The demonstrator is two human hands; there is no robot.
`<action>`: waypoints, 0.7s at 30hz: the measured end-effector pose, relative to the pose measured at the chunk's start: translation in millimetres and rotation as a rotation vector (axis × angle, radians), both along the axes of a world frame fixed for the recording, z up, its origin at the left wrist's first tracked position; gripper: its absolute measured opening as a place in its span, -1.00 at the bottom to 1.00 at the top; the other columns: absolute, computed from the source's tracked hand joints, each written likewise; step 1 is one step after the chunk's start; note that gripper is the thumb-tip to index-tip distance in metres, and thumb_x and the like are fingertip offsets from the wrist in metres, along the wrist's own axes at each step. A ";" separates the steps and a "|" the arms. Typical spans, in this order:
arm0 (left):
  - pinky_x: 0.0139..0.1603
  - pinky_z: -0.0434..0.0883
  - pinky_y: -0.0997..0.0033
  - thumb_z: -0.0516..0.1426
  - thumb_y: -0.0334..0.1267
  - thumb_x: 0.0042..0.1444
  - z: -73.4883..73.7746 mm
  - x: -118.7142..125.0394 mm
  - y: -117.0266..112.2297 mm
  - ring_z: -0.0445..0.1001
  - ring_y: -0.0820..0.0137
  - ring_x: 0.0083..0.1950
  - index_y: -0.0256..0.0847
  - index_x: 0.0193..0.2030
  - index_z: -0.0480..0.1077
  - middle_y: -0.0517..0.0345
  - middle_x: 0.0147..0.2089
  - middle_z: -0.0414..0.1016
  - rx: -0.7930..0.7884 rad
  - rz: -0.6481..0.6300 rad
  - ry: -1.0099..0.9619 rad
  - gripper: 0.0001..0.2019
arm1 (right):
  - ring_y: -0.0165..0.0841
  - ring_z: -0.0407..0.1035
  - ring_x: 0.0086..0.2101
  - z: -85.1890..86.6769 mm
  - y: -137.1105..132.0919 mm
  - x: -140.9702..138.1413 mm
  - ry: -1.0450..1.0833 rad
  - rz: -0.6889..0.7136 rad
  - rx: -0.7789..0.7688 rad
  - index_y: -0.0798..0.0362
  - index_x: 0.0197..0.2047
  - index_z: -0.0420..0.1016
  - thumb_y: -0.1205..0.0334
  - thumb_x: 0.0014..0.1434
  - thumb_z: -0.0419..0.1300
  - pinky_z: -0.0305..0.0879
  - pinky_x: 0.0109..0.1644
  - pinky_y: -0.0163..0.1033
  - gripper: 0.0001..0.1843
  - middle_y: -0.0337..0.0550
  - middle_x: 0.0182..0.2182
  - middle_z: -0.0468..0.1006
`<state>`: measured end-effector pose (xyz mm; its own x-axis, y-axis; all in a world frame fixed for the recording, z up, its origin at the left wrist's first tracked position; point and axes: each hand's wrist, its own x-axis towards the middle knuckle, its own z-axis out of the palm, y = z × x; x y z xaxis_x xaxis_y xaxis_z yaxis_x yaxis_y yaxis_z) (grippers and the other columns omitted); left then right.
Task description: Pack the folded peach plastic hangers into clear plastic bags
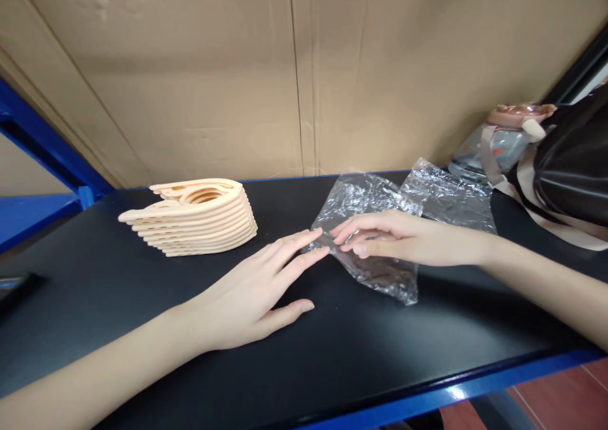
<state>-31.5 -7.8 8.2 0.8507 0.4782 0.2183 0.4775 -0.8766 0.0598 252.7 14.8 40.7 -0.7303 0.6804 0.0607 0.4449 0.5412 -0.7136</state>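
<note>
My left hand (259, 290) reaches over the black tabletop with its fingers stretched out and the thumb apart. Its fingertips touch or hover at the left edge of a crumpled clear plastic bag (384, 278). From the right, my right hand (399, 237) rests over the same bag, fingers loosely extended and slightly bent, with no firm grip showing. The two hands' fingertips almost meet. To the left lies a neat stack of peach plastic pieces (209, 221), each with two prongs and a round opening; neither hand touches it.
Another crumpled clear bag (451, 196) lies behind my right forearm. A clear drink bottle (506, 139) with a strap and a dark bag (574, 164) stand at the back right. Cardboard (204, 75) lines the back. A dark object (16, 285) sits at the left edge.
</note>
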 end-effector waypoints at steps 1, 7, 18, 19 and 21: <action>0.35 0.21 0.09 0.01 -0.12 0.34 -0.2 0.3 0.3 0.07 0.17 0.43 -0.17 0.41 0.02 -0.06 0.46 0.03 0.014 -0.016 -0.008 -0.46 | -0.37 0.46 -0.08 -1.4 -0.1 -1.6 0.046 0.010 0.060 -0.05 0.03 0.47 0.11 0.33 0.05 0.39 -0.03 -0.22 -0.72 -0.17 0.03 0.52; 0.25 0.29 0.19 0.00 -0.10 0.36 -1.3 2.1 1.5 0.33 0.25 0.25 -0.19 0.22 0.27 0.00 0.25 0.37 0.015 -0.022 -0.046 -0.62 | -0.23 0.36 0.10 -8.3 13.2 4.9 -0.228 -0.073 0.592 0.04 0.01 0.49 0.27 0.34 -0.01 0.29 0.16 -0.05 -0.70 -0.06 0.14 0.44; 0.34 0.14 -0.05 -0.01 -0.12 0.36 -0.1 2.4 4.2 0.46 0.26 0.13 -0.20 0.01 0.41 0.01 0.10 0.52 0.108 0.149 -0.070 -0.72 | -0.25 0.45 -0.50 -0.6 -8.9 4.0 -0.596 -0.136 0.633 0.01 -0.09 0.50 0.05 0.36 -0.03 0.23 -0.43 -0.16 -0.67 -0.18 -0.49 0.56; 0.35 0.14 -0.05 0.00 -0.14 0.35 -0.3 2.4 4.4 0.46 0.26 0.14 -0.20 0.04 0.40 0.00 0.11 0.51 0.102 0.137 -0.060 -0.73 | -0.26 0.44 -0.50 -1.2 -11.2 1.1 -0.577 -0.127 0.648 0.00 -0.09 0.50 0.05 0.36 -0.04 0.25 -0.42 -0.16 -0.66 -0.19 -0.48 0.56; 0.37 0.13 -0.05 0.01 -0.18 0.34 -0.5 2.5 4.6 0.43 0.24 0.19 -0.21 0.09 0.38 -0.01 0.15 0.48 0.086 0.109 -0.043 -0.72 | -0.26 0.47 -0.40 -4.4 -14.2 -5.2 -0.527 -0.094 0.693 0.00 -0.05 0.49 0.09 0.37 -0.04 0.33 -0.34 -0.15 -0.67 -0.16 -0.37 0.59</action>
